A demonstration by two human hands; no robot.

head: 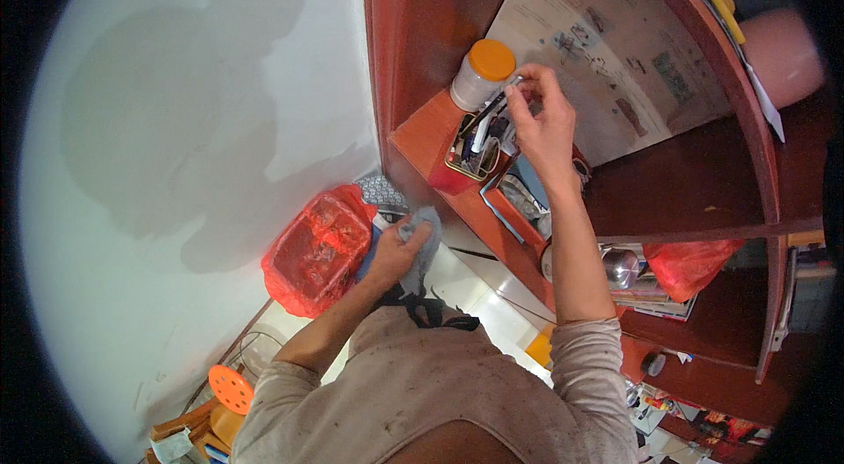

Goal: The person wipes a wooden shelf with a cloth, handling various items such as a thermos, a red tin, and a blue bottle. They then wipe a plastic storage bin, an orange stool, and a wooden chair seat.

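Observation:
A grey-blue cloth [424, 246] is bunched in my left hand [394, 256], in front of my body. My right hand [546, 118] is raised over the desk shelf, thumb and fingers pinching the upper end of a dark pen [489, 113]. The pen's lower end slants into a red tin [455, 179] crowded with pens and small items. Just behind the tin stands a clear jar [467, 88] with an orange lid [492, 60]. An open box [504, 210] of small items lies partly hidden below my right wrist.
A bin lined with a red plastic bag [280, 279] stands by the white wall [316, 68]. To the right, a curved wooden shelf edge [748, 101] juts out. Below it are a red bag [689, 266], a metal container [620, 267] and stacked papers. An orange perforated disc [231, 389] is at lower left.

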